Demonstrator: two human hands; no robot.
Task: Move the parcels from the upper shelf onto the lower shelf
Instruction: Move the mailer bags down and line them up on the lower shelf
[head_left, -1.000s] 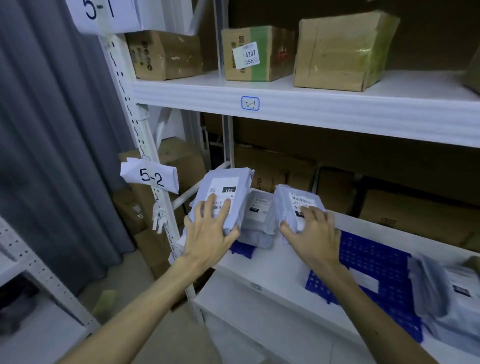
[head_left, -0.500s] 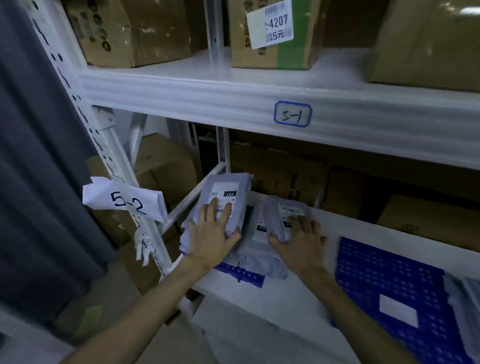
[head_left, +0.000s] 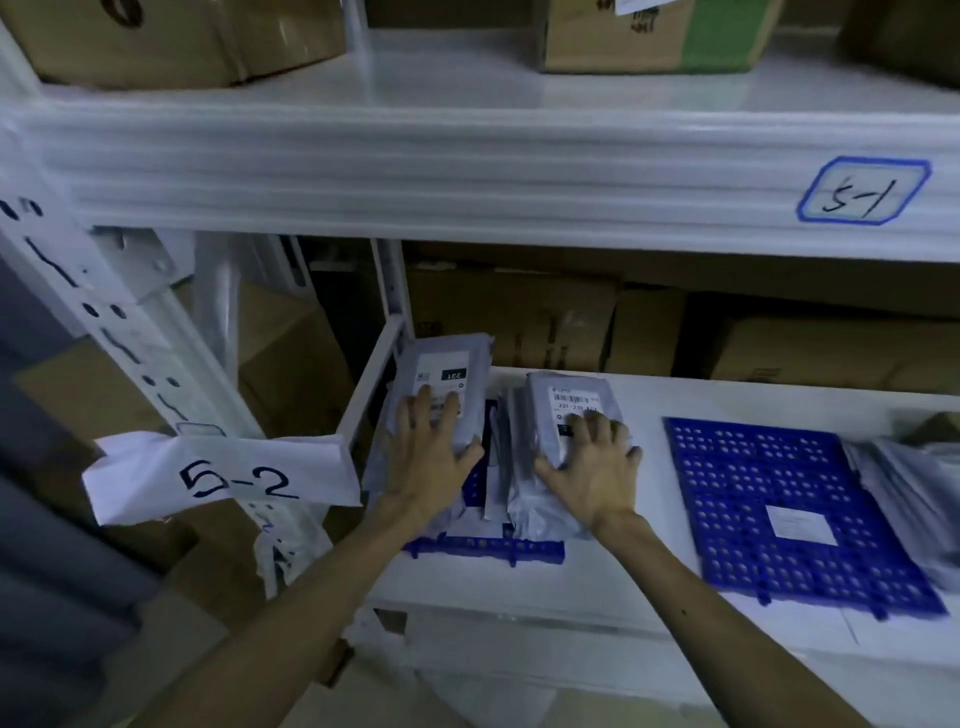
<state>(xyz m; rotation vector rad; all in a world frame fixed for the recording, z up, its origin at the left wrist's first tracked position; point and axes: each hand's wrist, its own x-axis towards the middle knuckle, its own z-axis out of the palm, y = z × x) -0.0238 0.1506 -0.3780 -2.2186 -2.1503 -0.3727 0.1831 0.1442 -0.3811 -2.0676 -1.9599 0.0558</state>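
Observation:
Two grey plastic parcels lie side by side at the left end of the white lower shelf (head_left: 623, 587), on a blue perforated mat (head_left: 483, 548). My left hand (head_left: 431, 457) holds the left parcel (head_left: 447, 364), fingers on its label and thumb along its right edge. This parcel leans against the shelf's side rail. My right hand (head_left: 592, 467) holds the right parcel (head_left: 566, 395) the same way, with its fingers curled over the top. More grey packets are wedged between the two. The upper shelf (head_left: 415, 171), marked 5-1, spans the view above.
Cardboard boxes (head_left: 182, 36) stand on the upper shelf, and more boxes (head_left: 545, 322) line the back of the lower one. A second blue mat (head_left: 753, 493) lies to the right, with grey parcels (head_left: 904, 493) beyond it. A paper tag reading 5-2 (head_left: 228, 478) hangs on the left upright.
Both hands have pushed their parcels further in and down onto the lower shelf. The view has moved closer and a little to the left.

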